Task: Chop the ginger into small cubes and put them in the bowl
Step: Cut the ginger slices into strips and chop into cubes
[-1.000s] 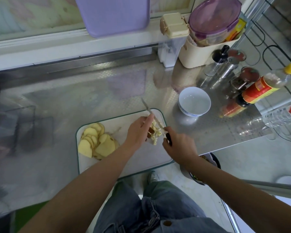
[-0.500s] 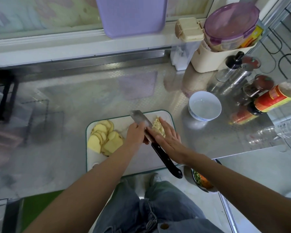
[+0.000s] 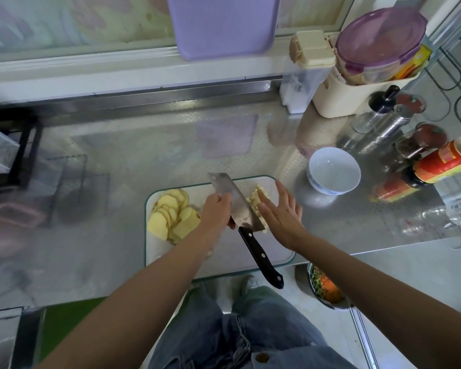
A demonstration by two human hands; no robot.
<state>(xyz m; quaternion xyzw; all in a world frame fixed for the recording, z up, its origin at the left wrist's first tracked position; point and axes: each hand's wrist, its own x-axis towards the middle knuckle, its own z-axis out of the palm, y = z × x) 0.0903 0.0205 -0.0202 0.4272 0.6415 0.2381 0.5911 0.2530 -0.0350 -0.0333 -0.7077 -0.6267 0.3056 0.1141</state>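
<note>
Some chopped ginger (image 3: 254, 198) lies between the cleaver (image 3: 238, 206) and the right hand (image 3: 282, 217).

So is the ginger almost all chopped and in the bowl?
Partly. Done: one batch lies chopped into small bits on the cutting board. In hand: the left hand grips the cleaver by its blade while the flat right hand presses the bits against it, probably to scoop them. Left: the bowl is empty, and a pile of slices waits uncut.

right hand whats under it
Chopped ginger shows beside the right hand, along its fingers and against the knife blade. The cutting board lies beneath. Any ginger under the palm and fingers is covered, so I cannot tell.
</note>
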